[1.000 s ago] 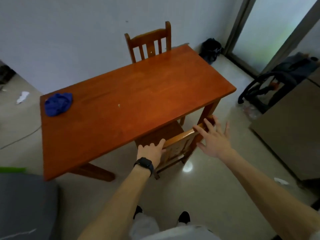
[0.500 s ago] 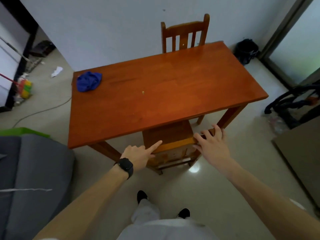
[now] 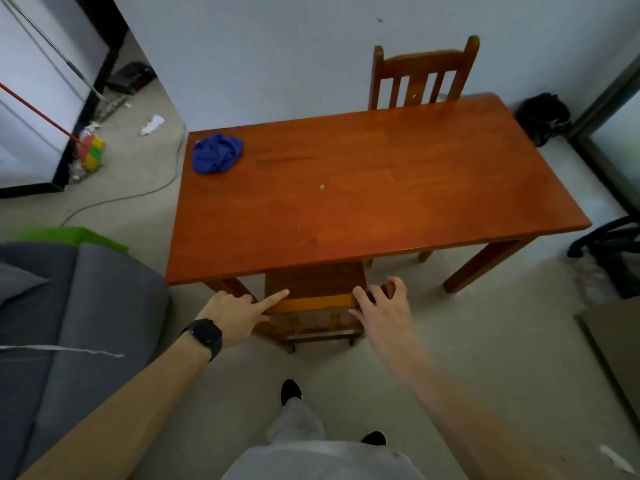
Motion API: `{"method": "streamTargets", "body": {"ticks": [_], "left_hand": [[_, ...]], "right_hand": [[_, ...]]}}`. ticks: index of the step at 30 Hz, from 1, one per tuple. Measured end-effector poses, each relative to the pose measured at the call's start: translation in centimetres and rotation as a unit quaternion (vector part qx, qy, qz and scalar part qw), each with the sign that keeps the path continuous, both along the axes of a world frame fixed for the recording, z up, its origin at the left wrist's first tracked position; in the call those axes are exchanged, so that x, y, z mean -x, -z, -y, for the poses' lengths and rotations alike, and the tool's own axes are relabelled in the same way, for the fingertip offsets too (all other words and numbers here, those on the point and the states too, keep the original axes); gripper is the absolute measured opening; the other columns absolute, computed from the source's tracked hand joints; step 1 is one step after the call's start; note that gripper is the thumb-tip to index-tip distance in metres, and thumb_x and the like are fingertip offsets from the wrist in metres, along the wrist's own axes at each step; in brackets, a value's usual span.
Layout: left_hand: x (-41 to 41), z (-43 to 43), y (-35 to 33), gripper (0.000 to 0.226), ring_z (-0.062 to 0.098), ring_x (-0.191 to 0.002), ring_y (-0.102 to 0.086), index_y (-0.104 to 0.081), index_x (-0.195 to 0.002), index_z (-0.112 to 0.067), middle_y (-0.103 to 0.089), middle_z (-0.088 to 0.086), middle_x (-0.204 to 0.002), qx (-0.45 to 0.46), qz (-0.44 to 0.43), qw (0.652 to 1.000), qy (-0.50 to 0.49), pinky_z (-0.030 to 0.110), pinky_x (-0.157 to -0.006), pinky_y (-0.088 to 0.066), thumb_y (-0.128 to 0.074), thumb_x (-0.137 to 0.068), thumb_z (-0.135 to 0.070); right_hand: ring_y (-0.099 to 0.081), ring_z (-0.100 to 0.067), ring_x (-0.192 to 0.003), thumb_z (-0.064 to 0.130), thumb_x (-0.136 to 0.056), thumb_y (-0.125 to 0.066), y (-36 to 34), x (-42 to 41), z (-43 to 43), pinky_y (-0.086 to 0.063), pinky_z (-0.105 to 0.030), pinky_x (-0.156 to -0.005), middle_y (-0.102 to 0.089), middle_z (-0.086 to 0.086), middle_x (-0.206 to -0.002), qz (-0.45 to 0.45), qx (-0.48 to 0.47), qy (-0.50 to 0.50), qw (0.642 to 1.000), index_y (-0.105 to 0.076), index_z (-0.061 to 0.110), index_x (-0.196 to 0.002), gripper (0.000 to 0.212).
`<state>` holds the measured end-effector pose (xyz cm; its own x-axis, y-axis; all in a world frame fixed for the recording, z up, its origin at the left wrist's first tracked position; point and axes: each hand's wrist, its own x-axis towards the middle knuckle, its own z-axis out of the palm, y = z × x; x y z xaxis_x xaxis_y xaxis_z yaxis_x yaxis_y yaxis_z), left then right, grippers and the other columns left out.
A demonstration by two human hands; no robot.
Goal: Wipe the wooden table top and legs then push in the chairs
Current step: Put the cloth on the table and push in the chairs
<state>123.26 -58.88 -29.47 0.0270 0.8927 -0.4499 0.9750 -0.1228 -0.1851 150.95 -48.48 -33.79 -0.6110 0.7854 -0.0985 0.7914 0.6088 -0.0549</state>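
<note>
Seen from the head camera, we judge the wiping done and the last step in hand: pushing in the chairs. Our left hand (image 3: 235,311) lies on the left end of the near chair (image 3: 315,278), at its top rail (image 3: 313,301), with the index finger stretched along the wood. Whether the other fingers clasp the corner we cannot tell, since the back of the hand hides them. Our right hand (image 3: 382,306) curls its fingers over the rail's right end and grips it. The seat sits partly under the counter (image 3: 381,188), with the rail just outside the edge. The far chair (image 3: 424,76) stands at the opposite side by the wall, probably pushed in, though its seat is hidden. The blue cloth (image 3: 216,152) lies crumpled on the counter's far left corner, and a pale speck (image 3: 322,188) sits near the middle. The next move calls for an even forward push from both hands, so the chair slides straight under. A dark bin (image 3: 543,117) stands on the floor in the far right corner; we cannot see what it holds.
</note>
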Motion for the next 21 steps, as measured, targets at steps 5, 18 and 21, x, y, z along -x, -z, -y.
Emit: {"method": "streamTargets", "body": {"ticks": [5, 18, 21], "left_hand": [[3.4, -1.6, 0.2, 0.067, 0.012, -0.062, -0.051, 0.03, -0.145, -0.044, -0.061, -0.003, -0.088, -0.026, -0.022, 0.999, -0.029, 0.028, -0.059, -0.039, -0.022, -0.104, -0.052], [8.8, -6.2, 2.2, 0.072, 0.024, -0.087, -0.06, 0.044, -0.126, -0.056, -0.062, 0.005, -0.112, -0.036, 0.032, 0.992, -0.117, 0.048, -0.098, -0.034, -0.024, -0.104, -0.049], [9.4, -6.0, 2.9, 0.074, 0.024, -0.094, -0.061, 0.043, -0.128, -0.057, -0.062, 0.005, -0.118, -0.059, 0.042, 0.99, -0.118, 0.049, -0.099, -0.032, -0.027, -0.104, -0.049]], "right_hand": [[-0.042, -0.041, -0.122, 0.049, -0.099, -0.042, 0.4, 4.1, -3.3, -0.03, -0.053, -0.109, -0.062, -0.004, -0.111, 0.007, -0.01, -0.023, 1.0, -0.046, 0.022, -0.128, 0.04], [-0.044, -0.04, -0.12, 0.05, -0.099, -0.037, 2.0, 9.9, -9.6, -0.032, -0.049, -0.103, -0.055, -0.002, -0.112, 0.004, -0.011, -0.024, 1.0, -0.038, 0.025, -0.128, 0.038], [-0.043, -0.04, -0.122, 0.051, -0.099, -0.036, 2.1, 10.2, -9.5, -0.033, -0.048, -0.103, -0.056, -0.002, -0.112, 0.004, -0.007, -0.026, 1.0, -0.037, 0.026, -0.128, 0.039]]}}
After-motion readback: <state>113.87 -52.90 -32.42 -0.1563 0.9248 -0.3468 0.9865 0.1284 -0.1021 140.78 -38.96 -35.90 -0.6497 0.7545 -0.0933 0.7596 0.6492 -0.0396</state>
